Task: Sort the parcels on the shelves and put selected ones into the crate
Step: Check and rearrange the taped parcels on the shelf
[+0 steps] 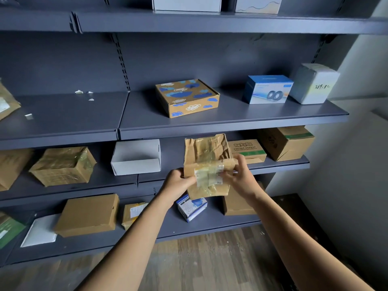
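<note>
A crumpled brown cardboard parcel [206, 156] with clear tape and a white label is held in the air in front of the second shelf. My left hand [177, 182] grips its lower left edge. My right hand [241, 175] grips its right side, thumb on the front by the label. Other parcels lie on the grey shelves [210, 131]: a brown box with blue patches [186, 97], a blue and white box [267, 89], a white box [136, 157] and a taped brown box [64, 165]. No crate is in view.
The bottom shelf holds a flat brown box [88, 215], a small blue and white carton [192, 207] and a white envelope [39, 231]. A white wall [346, 164] closes off the right side. Wooden floor [210, 259] lies below the shelves.
</note>
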Demonstrator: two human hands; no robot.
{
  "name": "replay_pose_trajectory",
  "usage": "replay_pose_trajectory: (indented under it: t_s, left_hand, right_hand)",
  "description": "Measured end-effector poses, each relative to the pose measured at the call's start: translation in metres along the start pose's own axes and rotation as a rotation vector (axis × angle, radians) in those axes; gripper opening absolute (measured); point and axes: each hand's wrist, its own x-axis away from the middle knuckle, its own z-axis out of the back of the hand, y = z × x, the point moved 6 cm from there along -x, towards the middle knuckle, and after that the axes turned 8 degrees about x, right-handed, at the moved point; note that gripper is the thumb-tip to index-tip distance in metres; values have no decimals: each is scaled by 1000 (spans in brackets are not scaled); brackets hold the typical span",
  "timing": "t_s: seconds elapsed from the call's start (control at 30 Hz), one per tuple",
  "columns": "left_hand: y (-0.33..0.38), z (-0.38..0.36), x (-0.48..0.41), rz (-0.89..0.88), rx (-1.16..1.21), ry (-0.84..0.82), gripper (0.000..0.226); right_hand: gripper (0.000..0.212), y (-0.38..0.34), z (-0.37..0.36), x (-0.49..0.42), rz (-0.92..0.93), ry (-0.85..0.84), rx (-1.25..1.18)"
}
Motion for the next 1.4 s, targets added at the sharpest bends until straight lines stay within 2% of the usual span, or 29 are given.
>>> replay_pose_trajectory:
  t_s: [0.2, 0.4, 0.47, 0.53, 0.6, 0.67, 0.83, 0.93, 1.0, 1.1, 1.2, 1.33, 1.4]
  left_hand:
    - [-14, 8, -3, -13, -134, 119, 13]
    - [-21, 23, -10, -138, -259, 217, 13]
    - [-23, 30, -13, -173, -265, 245, 19]
    - [-25, 39, -16, -191, -230, 259, 35]
    - [-27, 45, -24, -164, -201, 248, 43]
    - [-33, 49, -35, -102, -159, 219, 41]
    - [-48, 60, -65, 64, -51, 237, 44]
    - [-52, 60, -83, 120, -27, 254, 45]
    - [-51, 54, -96, 113, -18, 229, 40]
    - [-50, 45, -116, 103, 25, 217, 22]
    - [-58, 39, -135, 143, 71, 223, 30]
    - [-82, 20, -154, 271, 192, 152, 5]
    - [-88, 11, -162, 288, 213, 152, 5]
  right_hand:
    - [45, 0, -12, -5, 57, 1, 97]
    - [36, 9, -31, -12, 23, 3, 102]
    - [28, 13, -38, -15, -21, 15, 64]
    - [30, 15, -44, -19, -56, 27, 79]
    - [37, 16, -51, -21, -104, 25, 71]
    - [39, 17, -58, -22, -147, 50, 75]
    - [27, 31, -66, -21, -259, 96, 202]
    - [21, 48, -73, -20, -362, 35, 237]
    - [18, 59, -77, -27, -416, 2, 262]
    - [14, 74, -76, -50, -458, 47, 209]
    - [19, 87, -71, -86, -506, 70, 143]
    - [22, 95, -66, -138, -492, 32, 124]
    - [19, 95, -66, -159, -451, 16, 160]
